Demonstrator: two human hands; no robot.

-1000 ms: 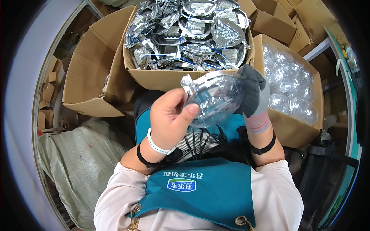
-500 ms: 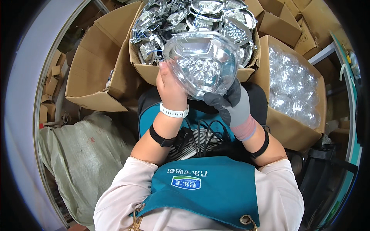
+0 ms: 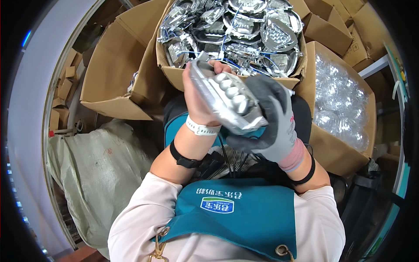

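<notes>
Between my hands a lamp unit [image 3: 231, 94] with a clear cover is tilted on edge, its silvery side with a row of rounded bumps turned up. My bare left hand [image 3: 197, 96] wraps round its left edge, thumb along the rim and fingertips over the top. Gloved in grey, my right hand [image 3: 275, 120] grips the unit's right side, some fingers beneath it. Just beyond, a cardboard box [image 3: 176, 77] is heaped with similar silvery lamp units [image 3: 244, 28] trailing blue wires.
At right, a cardboard box [image 3: 331, 150] holds several clear domed covers [image 3: 340, 102]. An open cardboard box [image 3: 115, 74] stands at left, with a pale woven sack [image 3: 98, 174] nearer me. More cardboard boxes [image 3: 329, 32] lie at the back right. Black cables [image 3: 229, 157] rest by my lap.
The lamp unit has been turned from its clear front to its silvery side and brought slightly nearer. My right hand has shifted up along its right side. The view has moved a little.
</notes>
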